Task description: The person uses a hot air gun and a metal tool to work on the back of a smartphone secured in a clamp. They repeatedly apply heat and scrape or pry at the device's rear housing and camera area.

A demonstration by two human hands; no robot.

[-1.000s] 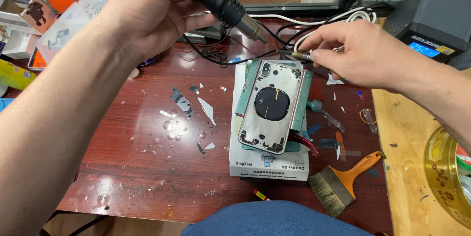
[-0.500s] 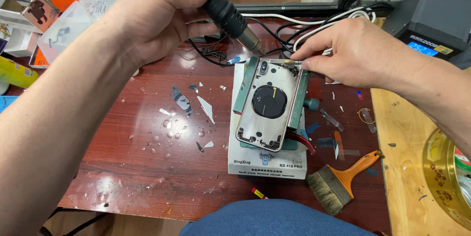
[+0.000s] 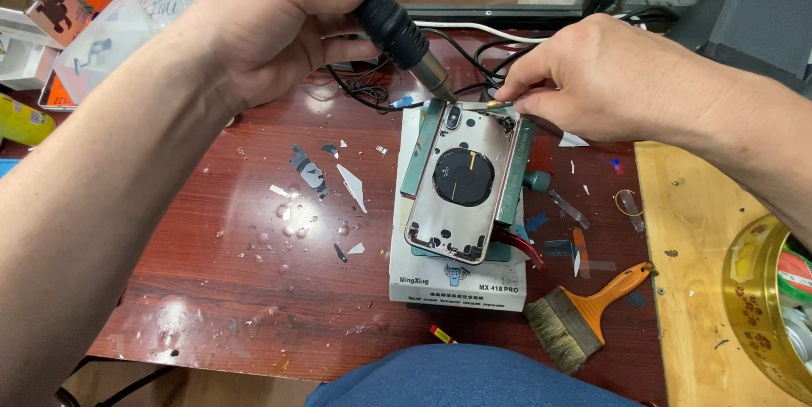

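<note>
Grip: left hand (image 3: 271,30) wrapped around black hot-air handle (image 3: 376,5); right hand (image 3: 609,77) pinching thin brass-tipped tool (image 3: 495,104).
Below grip: phone housing (image 3: 461,183), glass gone, dark round coil showing, lying on white box (image 3: 457,276), I judge for height.
Beyond: nozzle angled at camera corner, presumably to soften adhesive.
</note>
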